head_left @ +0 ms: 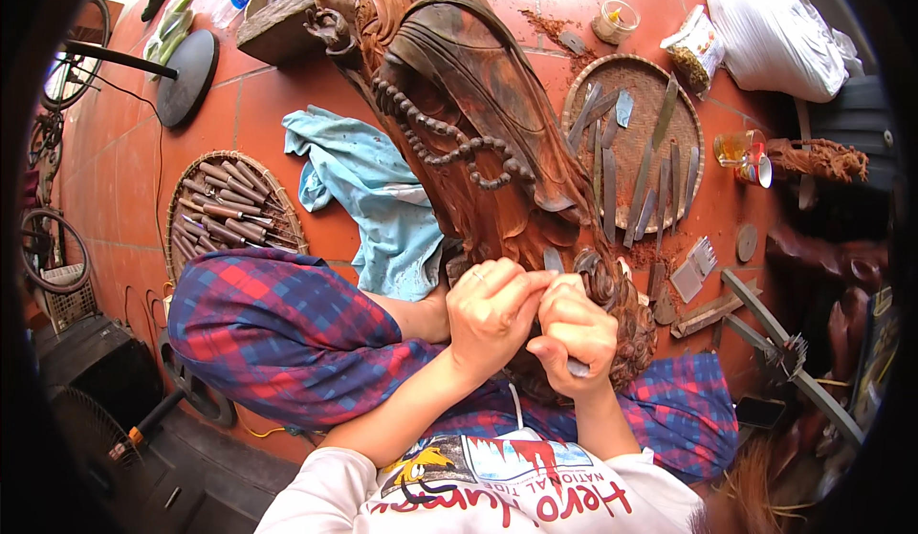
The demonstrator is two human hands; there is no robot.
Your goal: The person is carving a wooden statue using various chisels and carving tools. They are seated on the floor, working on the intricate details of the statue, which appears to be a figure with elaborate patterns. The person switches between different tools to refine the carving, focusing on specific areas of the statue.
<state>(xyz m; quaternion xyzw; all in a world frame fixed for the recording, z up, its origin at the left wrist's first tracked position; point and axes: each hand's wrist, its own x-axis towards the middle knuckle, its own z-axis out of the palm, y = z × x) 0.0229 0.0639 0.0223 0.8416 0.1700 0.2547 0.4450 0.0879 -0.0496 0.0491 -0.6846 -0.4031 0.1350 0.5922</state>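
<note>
A large carved wooden statue (478,104) in reddish brown, with draped robes and a string of carved beads, lies between my crossed legs. Over its lower end, my right hand (579,333) is closed round a flat grey metal scraper (553,260); the scraper's other end shows below my palm. My left hand (490,309) is closed too, its fingertips meeting my right fingers at the scraper. Most of the scraper is hidden by my fingers. Carved curls (631,319) of the statue sit just right of my right hand.
A round basket (304,233) of wooden-handled carving tools lies left, beside a light blue cloth (368,185). At right, a woven tray (698,104) bears several flat metal strips. Farther right are a glass (732,147), a brush (706,252) and a metal-bar frame (798,362).
</note>
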